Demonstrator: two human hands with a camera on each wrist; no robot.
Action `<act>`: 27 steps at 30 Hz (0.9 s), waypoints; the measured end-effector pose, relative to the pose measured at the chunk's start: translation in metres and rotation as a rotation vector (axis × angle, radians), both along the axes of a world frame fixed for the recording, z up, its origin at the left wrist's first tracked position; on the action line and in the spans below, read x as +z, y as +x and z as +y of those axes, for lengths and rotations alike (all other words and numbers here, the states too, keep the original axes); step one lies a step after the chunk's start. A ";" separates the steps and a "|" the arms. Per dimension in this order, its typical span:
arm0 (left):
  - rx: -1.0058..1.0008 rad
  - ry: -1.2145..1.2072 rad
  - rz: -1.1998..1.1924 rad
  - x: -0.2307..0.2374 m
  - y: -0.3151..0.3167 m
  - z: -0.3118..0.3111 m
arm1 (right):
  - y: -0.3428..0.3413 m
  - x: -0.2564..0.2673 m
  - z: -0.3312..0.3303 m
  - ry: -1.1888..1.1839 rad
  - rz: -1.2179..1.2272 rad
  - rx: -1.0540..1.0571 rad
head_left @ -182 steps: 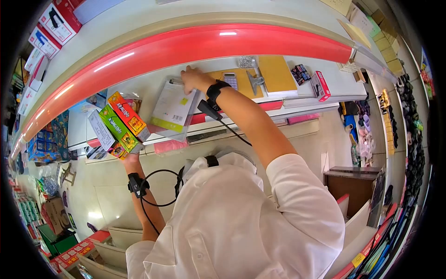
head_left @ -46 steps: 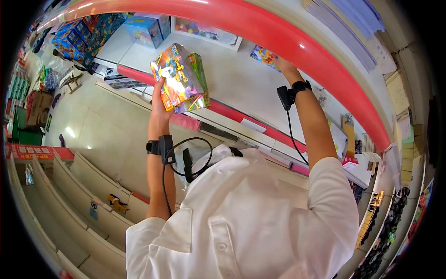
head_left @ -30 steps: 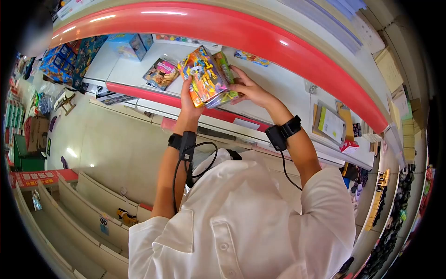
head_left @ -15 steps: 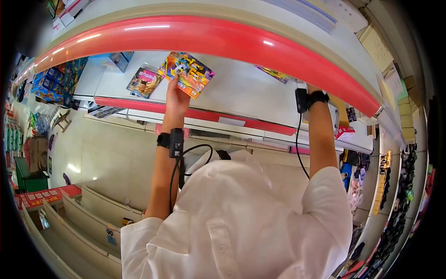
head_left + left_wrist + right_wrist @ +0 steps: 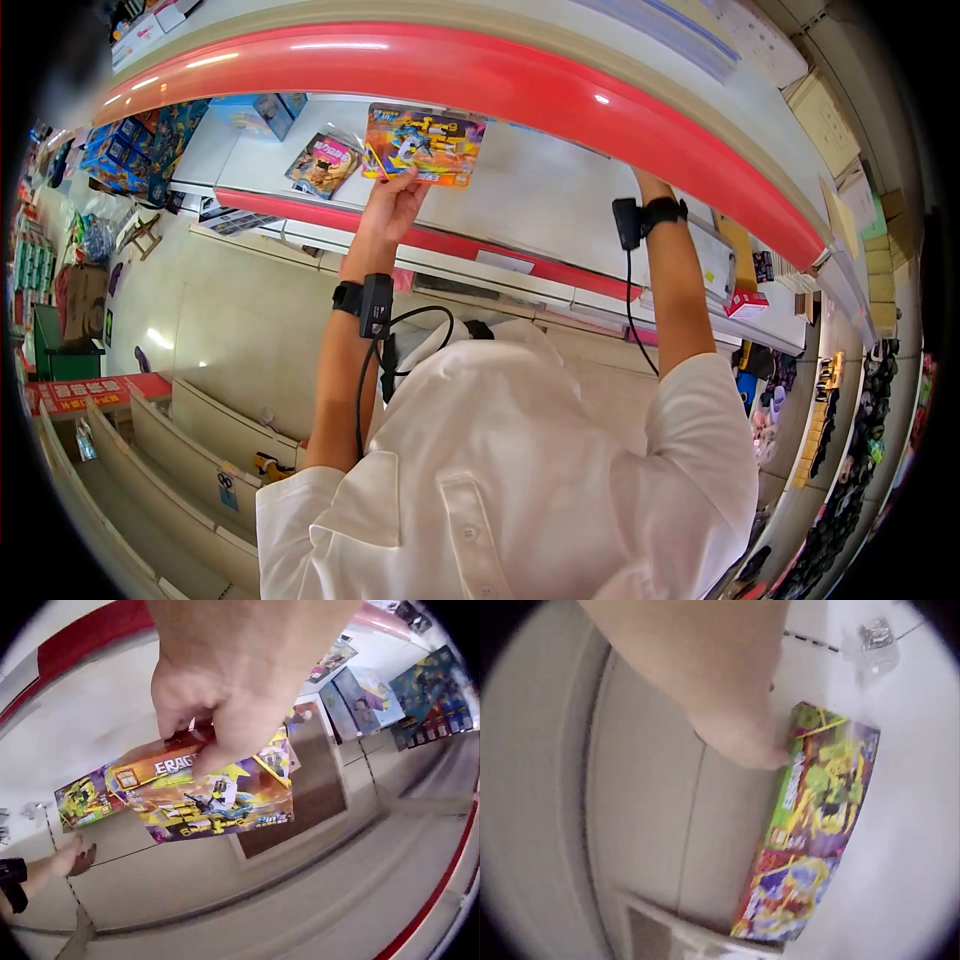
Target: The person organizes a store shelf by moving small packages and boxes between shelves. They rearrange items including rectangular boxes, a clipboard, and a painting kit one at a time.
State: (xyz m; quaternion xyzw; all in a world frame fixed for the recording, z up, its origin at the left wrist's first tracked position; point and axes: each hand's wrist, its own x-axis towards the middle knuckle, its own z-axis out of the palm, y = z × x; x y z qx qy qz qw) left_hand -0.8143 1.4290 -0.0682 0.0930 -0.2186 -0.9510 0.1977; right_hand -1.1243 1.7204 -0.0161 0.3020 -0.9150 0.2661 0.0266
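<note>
My left hand [image 5: 393,208] grips an orange toy box [image 5: 428,145] by its near edge, thumb on the picture face. The left wrist view shows the box [image 5: 217,806] pinched at its lettered side. My right hand [image 5: 727,697] is far to the right, mostly hidden under the red shelf edge in the head view. Its thumb end lies right at a green toy box [image 5: 821,787] on the shelf. A red and blue toy box [image 5: 787,896] stands in line beside that one. In the left wrist view my right hand's fingers [image 5: 84,857] hang loosely, holding nothing.
A red-fronted shelf [image 5: 560,90] arches over the white lower shelf [image 5: 530,205]. A pink picture pack [image 5: 325,165] lies left, near a blue box [image 5: 255,115]. Rightward are a clear container [image 5: 877,645], a clipboard [image 5: 712,262] and a red box [image 5: 746,303].
The right hand has left the held boxes and carried the green box to the back of the shelf, letting go of it. The left hand keeps the orange box, now turned more level.
</note>
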 end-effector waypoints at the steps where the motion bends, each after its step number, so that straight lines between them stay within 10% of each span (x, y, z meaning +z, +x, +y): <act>1: -0.020 -0.021 -0.018 0.002 -0.002 0.001 | 0.008 -0.001 -0.012 -0.064 -0.068 0.087; 5: -0.134 -0.074 -0.060 0.011 -0.010 0.012 | 0.076 0.005 -0.056 -0.349 -0.398 0.492; 8: -0.239 -0.235 -0.153 0.022 -0.017 0.019 | 0.154 0.052 -0.072 -0.257 0.033 0.568; 16: -0.023 -1.730 -0.178 0.058 -0.031 0.038 | 0.176 0.087 -0.074 0.113 0.059 0.574; 20: 0.397 -1.830 -0.043 0.071 -0.039 0.046 | 0.087 0.035 -0.055 -0.049 -0.368 0.392; 23: 0.644 -1.712 -0.002 0.073 -0.039 0.036 | 0.016 0.015 -0.026 0.000 -0.121 0.058; 27: 0.408 -1.481 -0.203 0.051 -0.026 0.009 | -0.015 0.010 -0.004 0.050 0.060 -0.149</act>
